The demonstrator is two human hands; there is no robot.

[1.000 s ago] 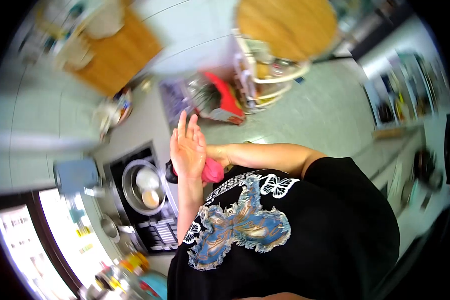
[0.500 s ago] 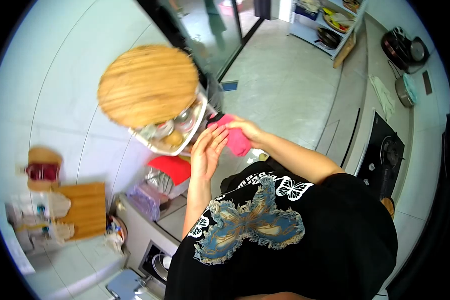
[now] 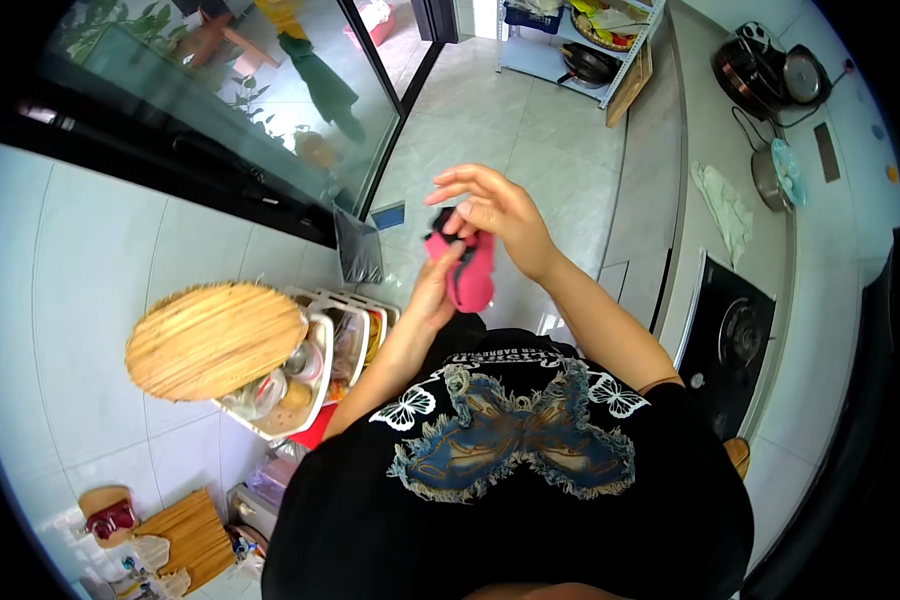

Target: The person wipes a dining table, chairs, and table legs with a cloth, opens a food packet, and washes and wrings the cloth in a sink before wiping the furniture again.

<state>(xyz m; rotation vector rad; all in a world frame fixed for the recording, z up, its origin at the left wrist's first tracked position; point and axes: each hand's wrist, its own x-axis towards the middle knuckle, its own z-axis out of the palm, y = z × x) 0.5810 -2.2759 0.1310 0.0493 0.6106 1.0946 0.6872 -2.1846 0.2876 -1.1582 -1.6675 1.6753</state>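
A soft-looking pink item [image 3: 475,277] with black parts is held in front of my body; its exact kind I cannot make out. My left hand [image 3: 435,291] grips it from the left, thumb laid over its front. From above, my right hand [image 3: 500,210] reaches to its black upper end, with the thumb and a lower finger on it and the upper fingers stretched out to the left. Some of the item is hidden behind my fingers.
To the left stands a white tiered rack [image 3: 322,375] of jars and packets, a round bamboo board [image 3: 215,340] on top. A glass door [image 3: 320,90] is ahead. Along the right runs a counter [image 3: 670,190] with a gas stove [image 3: 735,335], a cloth [image 3: 722,210] and a pot [image 3: 770,180].
My view has turned left, so the rack appears lower. My left hand has taken hold of the pink item's side, while my right hand has moved from its side to its black end.
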